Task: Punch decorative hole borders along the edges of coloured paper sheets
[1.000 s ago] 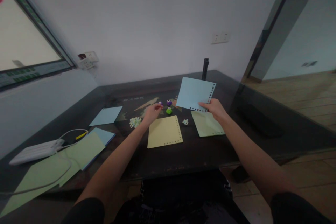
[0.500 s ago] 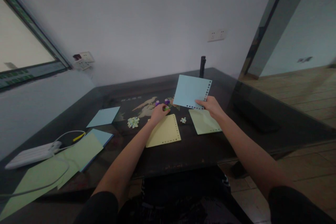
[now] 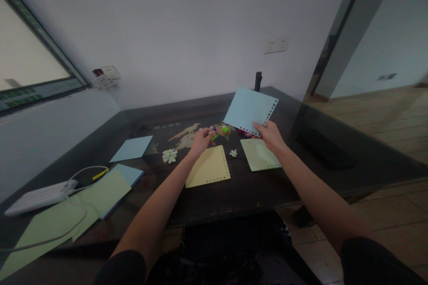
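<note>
My right hand point(image 3: 270, 136) grips a light blue sheet of paper point(image 3: 250, 109) by its lower right corner, thumb on top, and holds it tilted above the table. Holes run along two of the sheet's edges. My left hand point(image 3: 200, 140) has its fingers pinched together at the small figures; what they hold, if anything, is too small to make out. Beside those fingertips are a purple figure point(image 3: 212, 128) and a green one point(image 3: 224, 129) with big white eyes. Just below the left hand lies a yellow sheet point(image 3: 209, 167) with holes along two edges.
A pale green sheet point(image 3: 259, 155) lies under my right hand. Small pale pieces form a larger pile point(image 3: 170, 156) and a smaller one point(image 3: 233, 153). At left are a blue sheet point(image 3: 132, 148), green sheets point(image 3: 96, 200) and a white power strip point(image 3: 42, 198) with cable.
The blue sheet has shifted right and tilted, uncovering a green figure and something red under its lower edge. My left fingertips have moved slightly up, off a green figure.
</note>
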Tool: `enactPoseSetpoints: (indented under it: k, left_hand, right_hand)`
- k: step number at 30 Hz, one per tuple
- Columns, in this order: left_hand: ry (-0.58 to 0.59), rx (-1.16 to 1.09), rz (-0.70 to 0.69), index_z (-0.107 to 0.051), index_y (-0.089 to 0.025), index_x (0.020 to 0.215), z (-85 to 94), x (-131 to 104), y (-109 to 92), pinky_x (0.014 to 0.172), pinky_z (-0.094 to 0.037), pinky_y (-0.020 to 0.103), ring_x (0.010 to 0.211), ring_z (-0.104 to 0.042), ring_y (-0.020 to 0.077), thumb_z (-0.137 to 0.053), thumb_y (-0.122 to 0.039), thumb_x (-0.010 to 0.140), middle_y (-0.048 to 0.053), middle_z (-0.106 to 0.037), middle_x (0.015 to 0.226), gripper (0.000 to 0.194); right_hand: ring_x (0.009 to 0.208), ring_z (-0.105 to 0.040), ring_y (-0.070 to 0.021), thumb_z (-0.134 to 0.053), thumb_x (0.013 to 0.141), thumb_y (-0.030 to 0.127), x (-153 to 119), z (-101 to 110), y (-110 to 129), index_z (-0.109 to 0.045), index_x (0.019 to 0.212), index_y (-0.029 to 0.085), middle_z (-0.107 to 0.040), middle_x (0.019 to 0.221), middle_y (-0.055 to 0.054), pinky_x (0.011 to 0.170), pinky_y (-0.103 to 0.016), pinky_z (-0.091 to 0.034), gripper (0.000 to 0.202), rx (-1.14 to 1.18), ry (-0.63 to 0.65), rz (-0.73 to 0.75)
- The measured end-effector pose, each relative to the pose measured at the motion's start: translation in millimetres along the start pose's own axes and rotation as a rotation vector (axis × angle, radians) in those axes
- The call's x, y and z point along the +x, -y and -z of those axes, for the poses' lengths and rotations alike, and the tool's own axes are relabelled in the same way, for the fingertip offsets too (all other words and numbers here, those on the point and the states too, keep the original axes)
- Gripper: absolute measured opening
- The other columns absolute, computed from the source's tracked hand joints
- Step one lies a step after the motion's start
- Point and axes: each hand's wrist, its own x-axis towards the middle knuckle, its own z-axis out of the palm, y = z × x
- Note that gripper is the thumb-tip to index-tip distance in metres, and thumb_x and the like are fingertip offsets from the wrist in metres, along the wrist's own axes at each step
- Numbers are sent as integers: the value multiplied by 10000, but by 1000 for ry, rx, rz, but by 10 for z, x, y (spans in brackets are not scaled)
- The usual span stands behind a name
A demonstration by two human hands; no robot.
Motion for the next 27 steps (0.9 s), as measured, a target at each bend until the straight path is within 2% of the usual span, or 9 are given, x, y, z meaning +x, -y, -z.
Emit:
enactPoseSetpoints:
  k: [5, 9, 13, 17, 23, 27]
  left_hand:
    - [200, -657, 245, -625, -160, 951, -214, -253, -147, 612, -455, 198, 688, -620, 91, -619, -270, 818, 69, -668, 959, 173]
    - [209, -977, 361, -646, -132, 953, -339, -420, -208, 715, -492, 211, 754, -624, 100, -565, -168, 849, 87, -682, 905, 136]
    - [171, -1050, 383, -654, -109, 934, -357, -477, -212, 833, -496, 229, 797, -641, 103, -543, -92, 852, 76, -683, 864, 139]
    - [148, -1055, 344, -652, -101, 873, -333, -496, -215, 927, -477, 268, 823, -657, 115, -594, -58, 808, 66, -688, 863, 97]
    - [225, -1004, 341, -676, -76, 856, -357, -552, -266, 965, -462, 271, 846, -659, 123, -611, -49, 787, 81, -700, 894, 99]
    - [192, -1006, 330, -686, -87, 820, -367, -526, -203, 964, -463, 272, 863, -653, 123, -612, -93, 805, 78, -701, 888, 76]
  right_hand:
    - [554, -668, -155, -657, 696, 92, -34, -30, -11, -601, 958, 136, -721, 878, -80, 470, -230, -544, 271, 85, 29, -37]
    - [553, -663, -150, -685, 665, 82, -60, -70, -53, -624, 880, 145, -723, 827, -61, 459, -223, -532, 232, 110, 61, -74]
    - [593, -669, -154, -713, 644, 87, -103, -139, -95, -642, 824, 143, -726, 803, -59, 482, -223, -541, 201, 117, 129, -108]
    - [609, -668, -154, -733, 622, 107, -175, -219, -127, -652, 857, 142, -730, 838, -64, 523, -245, -561, 251, 138, 187, -124]
    - [655, -672, -167, -756, 611, 181, -245, -269, -149, -651, 916, 138, -720, 912, -90, 546, -261, -556, 326, 145, 229, -111]
    - [648, -666, -170, -750, 616, 209, -247, -271, -153, -641, 924, 130, -716, 916, -102, 556, -277, -554, 336, 133, 223, -98]
